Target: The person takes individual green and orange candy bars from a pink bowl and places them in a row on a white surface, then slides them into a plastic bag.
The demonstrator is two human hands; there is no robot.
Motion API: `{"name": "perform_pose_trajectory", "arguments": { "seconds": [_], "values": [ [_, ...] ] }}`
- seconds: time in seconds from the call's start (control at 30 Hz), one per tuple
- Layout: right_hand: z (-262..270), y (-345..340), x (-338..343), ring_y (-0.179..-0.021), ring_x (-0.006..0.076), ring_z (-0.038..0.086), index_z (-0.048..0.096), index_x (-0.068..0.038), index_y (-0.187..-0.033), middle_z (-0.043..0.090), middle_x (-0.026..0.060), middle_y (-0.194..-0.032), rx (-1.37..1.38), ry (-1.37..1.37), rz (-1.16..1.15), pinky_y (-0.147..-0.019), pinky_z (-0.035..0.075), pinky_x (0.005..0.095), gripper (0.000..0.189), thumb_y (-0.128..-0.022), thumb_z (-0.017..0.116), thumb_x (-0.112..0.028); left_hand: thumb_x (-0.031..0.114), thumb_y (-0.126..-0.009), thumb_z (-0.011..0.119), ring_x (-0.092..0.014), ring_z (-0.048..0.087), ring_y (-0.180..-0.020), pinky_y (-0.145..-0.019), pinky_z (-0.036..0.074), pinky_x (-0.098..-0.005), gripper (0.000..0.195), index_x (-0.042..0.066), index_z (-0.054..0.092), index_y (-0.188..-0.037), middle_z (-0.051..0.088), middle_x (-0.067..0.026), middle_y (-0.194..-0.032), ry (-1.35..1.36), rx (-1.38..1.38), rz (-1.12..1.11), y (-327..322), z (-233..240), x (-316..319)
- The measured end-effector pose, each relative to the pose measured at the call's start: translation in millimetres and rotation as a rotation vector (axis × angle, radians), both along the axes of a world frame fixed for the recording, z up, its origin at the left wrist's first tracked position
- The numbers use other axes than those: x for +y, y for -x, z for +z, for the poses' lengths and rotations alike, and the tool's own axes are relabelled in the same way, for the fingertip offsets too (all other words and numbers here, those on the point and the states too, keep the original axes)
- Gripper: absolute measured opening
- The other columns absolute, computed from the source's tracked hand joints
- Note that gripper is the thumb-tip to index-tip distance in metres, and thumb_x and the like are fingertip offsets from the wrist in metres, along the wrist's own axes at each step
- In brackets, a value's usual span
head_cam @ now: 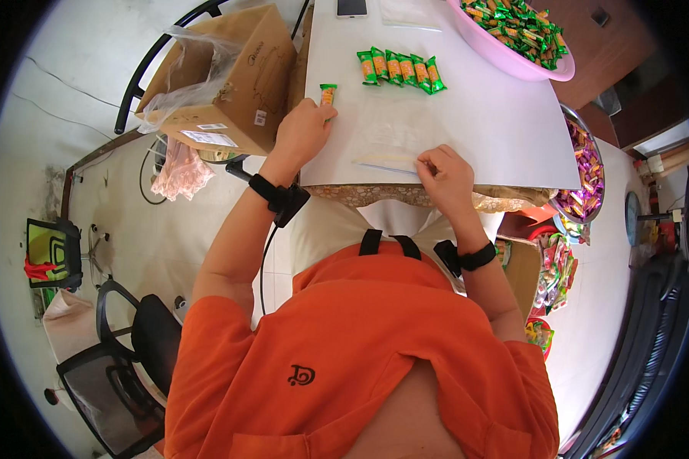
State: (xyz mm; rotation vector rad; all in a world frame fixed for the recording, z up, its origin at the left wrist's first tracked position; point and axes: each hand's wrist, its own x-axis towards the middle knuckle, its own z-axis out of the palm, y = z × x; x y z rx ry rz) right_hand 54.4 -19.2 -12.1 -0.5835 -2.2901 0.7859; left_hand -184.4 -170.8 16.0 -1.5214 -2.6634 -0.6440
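Observation:
My left hand (pixel 303 136) is at the left edge of the white tabletop (pixel 494 132), its fingers closed on a small green and orange snack packet (pixel 328 93) whose top end sticks out. Flat in front of me lies a clear plastic bag (pixel 387 135), hard to make out against the white surface. At the near right corner of that bag, my right hand (pixel 449 177) pinches its edge, where a thin bluish strip shows. Beyond the bag, a row of several matching green packets (pixel 402 70) lies side by side, slightly slanted.
An open cardboard box (pixel 258 86) with a plastic liner stands left of the table. A pink basin (pixel 514 67) heaped with green packets sits at the far right. Further back are a phone (pixel 351 7) and more clear bags (pixel 411 14). A metal bowl of purple packets (pixel 580 172) stands at right.

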Motion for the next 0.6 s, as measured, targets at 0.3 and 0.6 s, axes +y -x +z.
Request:
{"name": "perform_pose_trajectory", "arguments": {
  "seconds": [0.3, 0.6],
  "values": [
    [0, 0, 1, -0.064, 0.0238, 0.060, 0.066, -0.009, -0.076, 0.061, 0.0051, -0.074, -0.011, -0.013, -0.014, -0.057, 0.047, 0.0345, 0.004, -0.076, 0.070, -0.009, 0.005, -0.082, 0.066, -0.032, 0.061, -0.081, -0.072, 0.050, -0.0380, 0.023, 0.010, 0.069, -0.105, 0.060, -0.0145, -0.092, -0.178, -0.104, -0.189, -43, 42, -23],
    [3, 2, 0, -0.066, 0.0236, 0.062, 0.066, -0.008, -0.080, 0.063, 0.0063, -0.078, -0.025, 0.065, -0.012, -0.058, 0.048, 0.0344, 0.005, -0.079, 0.070, -0.011, 0.001, -0.080, 0.069, -0.029, 0.062, -0.089, -0.074, 0.052, -0.0356, 0.028, 0.011, 0.068, -0.107, 0.061, -0.0117, -0.101, -0.021, -0.463, -0.491, -110, 34, -58]
  ]
}}
